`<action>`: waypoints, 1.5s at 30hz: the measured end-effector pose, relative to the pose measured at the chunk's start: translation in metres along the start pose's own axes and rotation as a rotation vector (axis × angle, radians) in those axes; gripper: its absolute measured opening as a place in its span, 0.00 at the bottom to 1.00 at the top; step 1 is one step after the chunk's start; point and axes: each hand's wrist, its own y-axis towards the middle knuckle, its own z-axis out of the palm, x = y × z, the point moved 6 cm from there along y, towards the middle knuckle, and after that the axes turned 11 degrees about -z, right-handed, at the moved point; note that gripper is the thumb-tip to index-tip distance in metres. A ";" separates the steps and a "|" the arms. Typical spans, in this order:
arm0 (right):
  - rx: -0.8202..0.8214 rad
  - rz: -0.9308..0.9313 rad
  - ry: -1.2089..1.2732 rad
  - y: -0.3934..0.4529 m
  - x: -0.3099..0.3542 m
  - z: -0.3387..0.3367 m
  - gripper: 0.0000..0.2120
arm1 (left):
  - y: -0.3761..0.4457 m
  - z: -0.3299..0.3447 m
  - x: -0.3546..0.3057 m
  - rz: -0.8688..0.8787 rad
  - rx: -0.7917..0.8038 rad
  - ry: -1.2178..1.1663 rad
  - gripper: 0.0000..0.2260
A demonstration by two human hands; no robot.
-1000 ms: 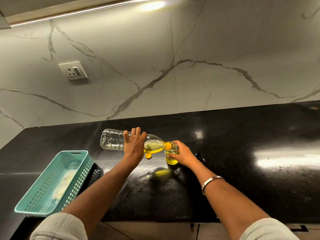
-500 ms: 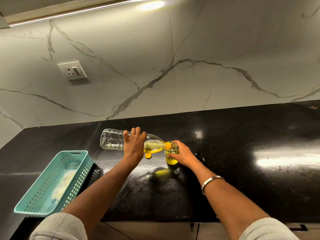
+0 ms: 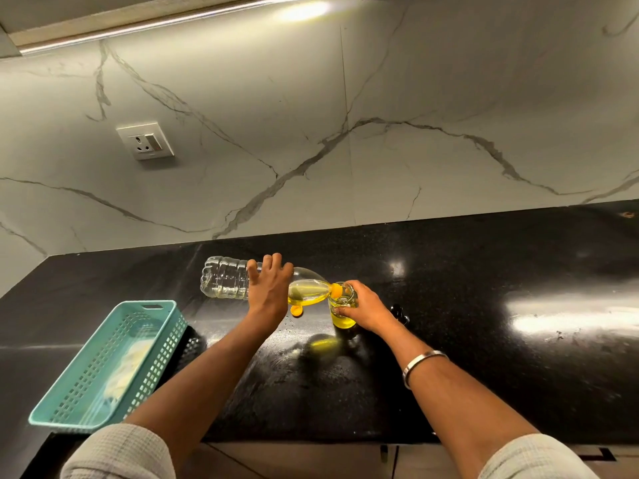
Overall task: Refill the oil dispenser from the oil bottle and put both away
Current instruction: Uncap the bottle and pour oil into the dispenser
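1. Oil bottle [image 3: 228, 283] tipped near-horizontal above the black counter [image 3: 484, 340], orange neck resting at the mouth of the oil dispenser [image 3: 343, 307]; pose matches the last second, nothing shifted.
2. Left hand [image 3: 268, 292] wraps the bottle's middle, fingers curled over the top, grasping it.
3. Right hand [image 3: 366, 311] grips the dispenser, which stands on the counter, yellow oil in its lower part.
4. Remaining oil pooled at the bottle's shoulder; pour judged mid-way and steady, fill level change too small to tell.
5. Orange cap [image 3: 296, 310] lies on the counter below the bottle.
6. Teal basket [image 3: 103, 368] left, well apart; putting away not yet begun.
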 end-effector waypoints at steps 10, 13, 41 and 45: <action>0.001 -0.005 0.006 0.000 0.000 0.000 0.27 | -0.001 -0.002 0.000 0.000 0.009 -0.001 0.22; 0.001 -0.006 0.001 0.001 0.000 0.000 0.27 | -0.001 -0.002 0.000 0.000 0.006 -0.002 0.22; -0.001 0.004 -0.004 0.000 0.001 0.000 0.28 | 0.000 0.000 0.000 0.003 -0.007 -0.025 0.20; -0.001 0.005 0.000 -0.001 0.001 -0.001 0.28 | 0.000 -0.001 0.000 0.003 -0.011 -0.020 0.19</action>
